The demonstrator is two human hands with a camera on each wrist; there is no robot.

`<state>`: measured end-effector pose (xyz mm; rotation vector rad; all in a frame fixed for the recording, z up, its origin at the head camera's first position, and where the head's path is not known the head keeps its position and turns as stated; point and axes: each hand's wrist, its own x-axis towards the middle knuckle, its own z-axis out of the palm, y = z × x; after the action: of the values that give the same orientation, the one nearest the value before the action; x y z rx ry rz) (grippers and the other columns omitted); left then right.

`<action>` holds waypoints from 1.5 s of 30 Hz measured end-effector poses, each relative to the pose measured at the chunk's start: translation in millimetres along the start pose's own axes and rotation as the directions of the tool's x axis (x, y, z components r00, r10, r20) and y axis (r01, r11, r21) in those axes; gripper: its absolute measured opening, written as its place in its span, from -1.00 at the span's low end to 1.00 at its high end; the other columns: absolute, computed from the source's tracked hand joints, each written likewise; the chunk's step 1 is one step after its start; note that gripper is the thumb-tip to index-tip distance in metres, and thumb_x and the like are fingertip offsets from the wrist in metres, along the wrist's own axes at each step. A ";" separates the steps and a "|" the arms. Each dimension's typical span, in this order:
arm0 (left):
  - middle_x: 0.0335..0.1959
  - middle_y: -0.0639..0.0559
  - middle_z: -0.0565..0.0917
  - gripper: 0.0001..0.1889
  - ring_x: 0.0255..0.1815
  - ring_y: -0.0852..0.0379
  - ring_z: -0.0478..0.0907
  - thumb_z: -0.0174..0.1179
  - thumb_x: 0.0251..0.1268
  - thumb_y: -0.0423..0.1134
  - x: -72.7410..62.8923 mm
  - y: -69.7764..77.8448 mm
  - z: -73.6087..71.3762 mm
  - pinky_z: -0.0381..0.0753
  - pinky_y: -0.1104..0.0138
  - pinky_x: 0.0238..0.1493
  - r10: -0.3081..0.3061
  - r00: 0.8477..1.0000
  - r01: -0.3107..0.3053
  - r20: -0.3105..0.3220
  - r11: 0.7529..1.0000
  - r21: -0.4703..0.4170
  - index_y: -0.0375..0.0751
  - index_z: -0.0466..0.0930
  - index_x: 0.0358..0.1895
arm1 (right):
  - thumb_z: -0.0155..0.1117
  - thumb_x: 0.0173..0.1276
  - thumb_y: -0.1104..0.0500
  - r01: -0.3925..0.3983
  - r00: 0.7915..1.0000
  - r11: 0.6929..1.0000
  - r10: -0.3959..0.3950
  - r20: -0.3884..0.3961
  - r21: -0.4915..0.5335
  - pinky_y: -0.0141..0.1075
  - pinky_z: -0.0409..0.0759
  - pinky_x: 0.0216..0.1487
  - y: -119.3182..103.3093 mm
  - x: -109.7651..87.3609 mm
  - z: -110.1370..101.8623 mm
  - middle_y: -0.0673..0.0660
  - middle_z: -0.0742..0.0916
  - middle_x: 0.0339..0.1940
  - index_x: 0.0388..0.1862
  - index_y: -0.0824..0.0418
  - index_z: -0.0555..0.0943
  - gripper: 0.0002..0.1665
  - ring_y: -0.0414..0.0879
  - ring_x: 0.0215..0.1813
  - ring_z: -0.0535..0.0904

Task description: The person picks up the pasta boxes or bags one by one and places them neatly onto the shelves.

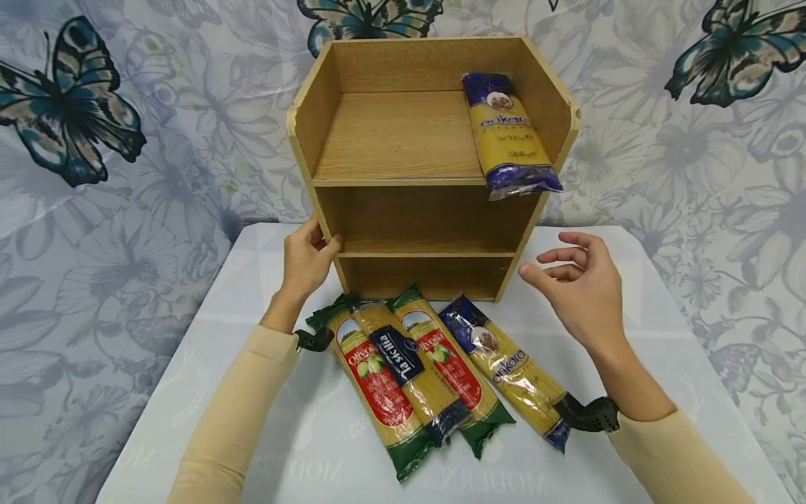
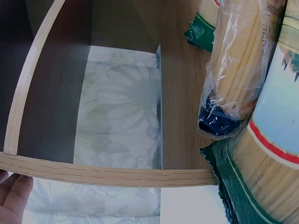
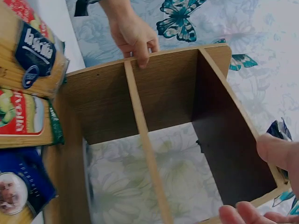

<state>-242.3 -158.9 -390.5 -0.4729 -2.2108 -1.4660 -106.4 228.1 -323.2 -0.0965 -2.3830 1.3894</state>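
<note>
Wooden shelf (image 1: 398,136) between left hand (image 1: 306,257), with a grip on its left side, and relaxed, empty right hand (image 1: 582,290).

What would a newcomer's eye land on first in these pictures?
Likely the wooden shelf unit, central in the head view, with one yellow-and-blue pasta packet at the right of its top level. Next, four more pasta packets bunched at its foot on the white table. The left hand grips the unit's left side; the right hand hovers off its right.
</note>
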 end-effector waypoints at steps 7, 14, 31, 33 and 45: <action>0.05 -0.28 0.72 -0.57 0.05 -0.12 0.70 0.22 0.34 -0.54 -1.0 5.6 1.4 0.71 0.09 0.01 0.000 1.000 0.000 -0.010 1.000 0.007 -0.35 0.58 0.28 | 0.57 0.23 -0.06 -0.010 0.992 0.996 0.021 0.122 -0.088 -0.51 0.63 -0.30 14.4 -11.3 -3.4 0.20 0.74 0.02 0.43 0.27 0.35 -0.08 -0.33 -0.21 0.67; 0.03 -0.41 0.69 -0.60 0.04 -0.23 0.70 0.16 0.34 -0.60 -4.7 39.8 0.2 0.69 0.02 0.01 -0.013 1.000 0.013 -0.008 0.999 0.032 -0.52 0.54 0.23 | 0.57 0.25 -0.01 -0.006 0.969 0.999 0.016 0.247 -0.041 -0.56 0.59 -0.10 27.4 -15.1 -5.2 0.22 0.68 0.18 0.46 0.30 0.34 -0.06 0.05 0.09 0.66; 0.07 -0.36 0.69 -0.56 0.08 -0.20 0.69 0.20 0.33 -0.58 0.2 7.1 3.1 0.69 0.05 0.04 -0.011 1.000 0.011 -0.010 1.000 0.013 -0.43 0.55 0.28 | 0.52 0.28 -0.05 -0.146 0.881 0.986 0.167 0.442 -0.082 0.16 0.61 0.16 71.1 -34.5 -0.4 0.28 0.53 0.38 0.55 0.29 0.20 0.04 0.27 0.28 0.50; 0.09 -0.31 0.70 -0.55 0.08 -0.16 0.69 0.22 0.34 -0.56 0.8 3.8 1.9 0.69 0.08 0.04 -0.014 1.000 0.014 -0.007 1.000 0.006 -0.37 0.56 0.29 | 0.53 0.28 -0.02 -0.151 0.871 0.986 0.168 0.461 -0.074 0.18 0.59 0.17 75.5 -36.1 -0.4 0.29 0.52 0.38 0.55 0.29 0.19 0.04 0.29 0.29 0.49; 0.09 -0.30 0.70 -0.56 0.09 -0.14 0.69 0.20 0.35 -0.55 0.4 4.3 1.9 0.70 0.12 0.05 -0.017 1.000 0.017 0.001 1.000 0.005 -0.37 0.56 0.29 | 0.57 0.22 -0.01 -0.173 0.815 0.970 0.237 0.528 -0.168 0.23 0.55 0.21 95.3 -45.4 0.7 0.39 0.51 0.37 0.52 0.34 0.20 0.07 0.36 0.31 0.47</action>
<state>-240.7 -155.5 -387.6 -0.4540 -2.2246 -1.4688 -76.9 264.9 -417.7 0.0197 -3.0027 1.5379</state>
